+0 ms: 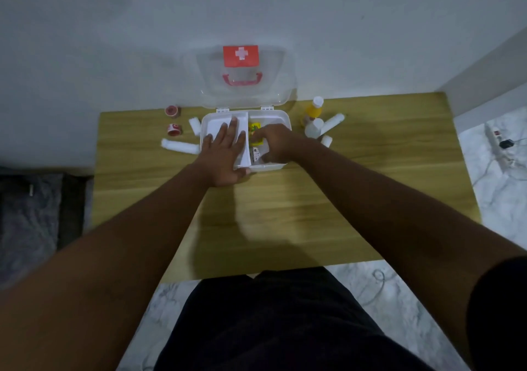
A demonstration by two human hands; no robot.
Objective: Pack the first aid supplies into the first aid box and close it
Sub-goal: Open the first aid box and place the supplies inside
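Head view
Table (pixel 285 214): pale wood, set against a white wall; the person stands at its near edge.
Box (pixel 278 115): white first aid box at the far middle of the table, standing open.
Lid (pixel 245 91): clear, tipped back upright against the wall, with a red cross label and a red handle.
Left hand (pixel 225 154): fingers spread wide and flat, palm down on the white tray (pixel 214 125) in the left half of the box; it grips nothing.
Right hand (pixel 275 145): curled, fingers down in the right half of the box; I cannot tell whether it holds anything.
Yellow packet (pixel 254 128): in the right half, just beside the right fingertips.
Small pack (pixel 254 152): white with print, in the right half near the front wall.
Tape rolls (pixel 173 110): two red ones on the table left of the box.
Bandages (pixel 179 146): white rolls outside the box, two on the left, more on the right.
Bottles (pixel 313 111): an orange one and a white one, upright, just right of the box.
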